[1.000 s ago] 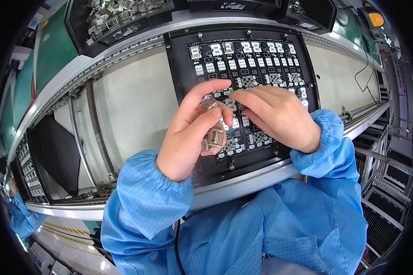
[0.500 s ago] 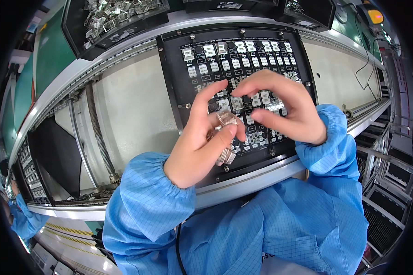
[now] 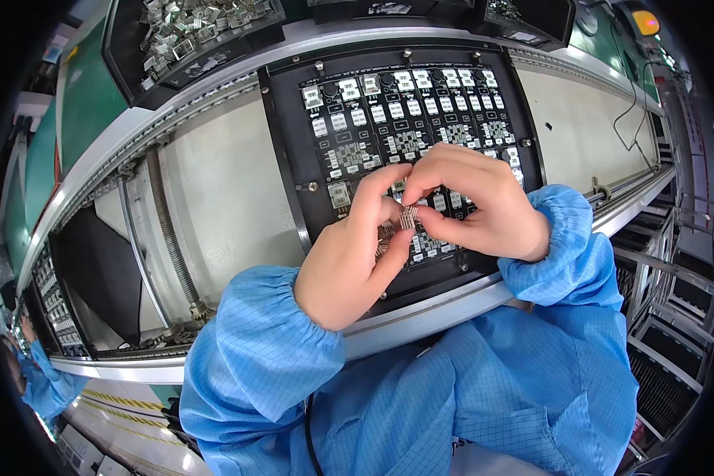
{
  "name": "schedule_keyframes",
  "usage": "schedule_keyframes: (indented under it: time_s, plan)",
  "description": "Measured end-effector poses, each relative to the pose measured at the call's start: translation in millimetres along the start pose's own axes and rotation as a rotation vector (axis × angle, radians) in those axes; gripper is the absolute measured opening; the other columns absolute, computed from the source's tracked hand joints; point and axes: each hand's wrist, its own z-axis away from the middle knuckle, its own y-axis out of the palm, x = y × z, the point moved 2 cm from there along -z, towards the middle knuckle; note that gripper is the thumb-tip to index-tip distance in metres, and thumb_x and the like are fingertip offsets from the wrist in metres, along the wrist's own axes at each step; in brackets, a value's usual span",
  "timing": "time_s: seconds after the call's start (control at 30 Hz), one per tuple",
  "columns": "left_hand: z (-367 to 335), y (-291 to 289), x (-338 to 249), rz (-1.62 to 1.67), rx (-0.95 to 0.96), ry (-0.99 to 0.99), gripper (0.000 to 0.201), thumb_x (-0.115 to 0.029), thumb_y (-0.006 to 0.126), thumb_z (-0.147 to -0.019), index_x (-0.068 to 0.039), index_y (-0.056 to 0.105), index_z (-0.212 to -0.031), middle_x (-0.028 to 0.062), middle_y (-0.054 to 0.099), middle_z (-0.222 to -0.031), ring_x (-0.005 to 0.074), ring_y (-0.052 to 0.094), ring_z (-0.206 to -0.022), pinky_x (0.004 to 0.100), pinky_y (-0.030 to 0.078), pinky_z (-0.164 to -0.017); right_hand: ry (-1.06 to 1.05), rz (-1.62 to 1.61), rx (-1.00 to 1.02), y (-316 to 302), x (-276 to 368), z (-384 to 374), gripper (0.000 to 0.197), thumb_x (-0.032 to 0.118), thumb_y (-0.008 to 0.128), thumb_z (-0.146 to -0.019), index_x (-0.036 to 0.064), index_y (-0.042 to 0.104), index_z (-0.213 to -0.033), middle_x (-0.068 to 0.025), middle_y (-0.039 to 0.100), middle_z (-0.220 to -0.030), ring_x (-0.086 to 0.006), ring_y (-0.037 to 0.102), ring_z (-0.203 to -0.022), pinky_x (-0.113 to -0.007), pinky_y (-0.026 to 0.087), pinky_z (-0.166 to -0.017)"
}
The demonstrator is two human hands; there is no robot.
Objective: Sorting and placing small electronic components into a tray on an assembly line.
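My left hand (image 3: pixel 345 258) is closed around several small silvery finned metal pieces, some partly hidden by its fingers. One finned metal piece (image 3: pixel 408 216) is pinched between the fingertips of both hands. My right hand (image 3: pixel 488 206) meets the left from the other side, thumb and index finger closed on that piece. Under both hands lies a black fixture (image 3: pixel 289 143) holding dark circuit boards (image 3: pixel 397 111) with rows of white and silvery components. The hands cover part of the lower boards.
A black bin (image 3: pixel 155 83) heaped with similar metal pieces (image 3: pixel 202 36) stands at the back left; another bin (image 3: pixel 531 20) is at the back right. A metal rail (image 3: pixel 432 321) runs along my side. Another worker's blue sleeve (image 3: pixel 51 385) shows at far left.
My right hand has come in to the left hand and closed on a finned metal piece. The left hand's fingers have drawn together. The fixture sits slightly farther left.
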Motion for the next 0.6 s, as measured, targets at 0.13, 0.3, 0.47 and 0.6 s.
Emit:
schedule_keyframes:
  time_s: [0.13,0.3,0.47,0.6]
  plan:
    - [-2.1,-0.4,-12.3,-0.126,-0.053,-0.015,0.039,-0.004,0.055,-0.087,-0.005,0.037,-0.123,0.0126,0.061,-0.083,0.0269,0.063,-0.069,0.0338,0.048,-0.062,0.124,-0.042,-0.023,-2.2,1.4,4.9,0.018,-0.005,0.063,-0.071,-0.0001,0.060,-0.087,-0.0086,0.060,-0.082,-0.0209,0.059,-0.074,-0.029,0.048,-0.068]
    - [-3.0,-0.5,-17.7,-0.269,-0.080,0.014,0.023,-0.007,0.058,-0.087,-0.006,0.048,-0.108,0.0104,0.059,-0.079,0.0259,0.062,-0.063,0.0336,0.048,-0.055,0.227,-0.145,0.003,-7.2,-0.3,7.5,0.016,-0.004,0.064,-0.072,-0.0004,0.058,-0.087,-0.0067,0.059,-0.083,-0.0160,0.058,-0.077,-0.028,0.048,-0.071]
    - [-3.7,2.2,-14.0,-0.256,-0.126,0.051,0.020,-0.006,0.059,-0.086,-0.006,0.051,-0.105,0.0084,0.059,-0.078,0.0243,0.061,-0.062,0.0327,0.048,-0.055,0.332,-0.388,0.049,-8.4,-6.0,11.9,0.015,-0.003,0.063,-0.077,-0.0007,0.055,-0.090,-0.0056,0.056,-0.087,-0.0138,0.055,-0.084,-0.028,0.045,-0.077]
    - [-4.3,1.4,-15.7,-0.172,-0.081,-0.079,0.020,-0.005,0.059,-0.086,-0.005,0.051,-0.105,0.0071,0.058,-0.079,0.0178,0.059,-0.061,0.0286,0.047,-0.055,0.485,-0.687,0.078,-13.9,-8.6,11.4,0.014,-0.005,0.061,-0.076,0.0018,0.051,-0.083,-0.0068,0.055,-0.087,-0.0135,0.054,-0.084,-0.027,0.044,-0.077]
